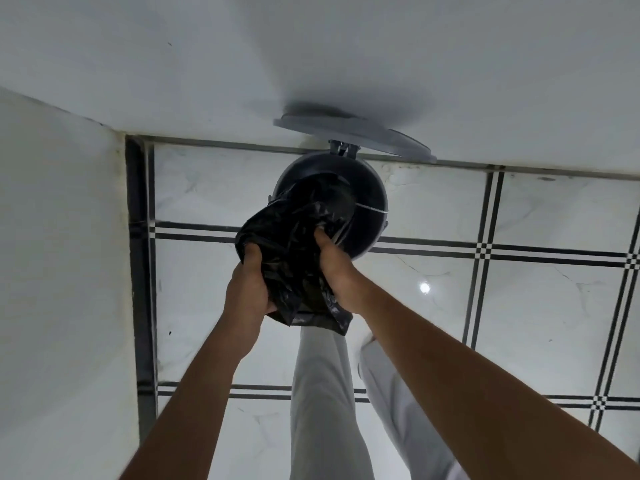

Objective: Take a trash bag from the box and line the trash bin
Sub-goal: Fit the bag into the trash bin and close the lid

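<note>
A round dark trash bin (372, 192) stands on the tiled floor against the wall, its grey lid (349, 135) flipped up and leaning on the wall. A crumpled black trash bag (287, 244) hangs over the bin's near rim, its far end reaching into the bin. My left hand (247, 289) grips the bag's left side. My right hand (337, 271) grips its right side, fingers tucked into the plastic. The box is not in view.
White walls meet at a corner on the left (128, 202). The glossy white floor tiles (519, 289) carry black stripe lines. My legs in light trousers (322, 393) stand just below the bag, close to the bin.
</note>
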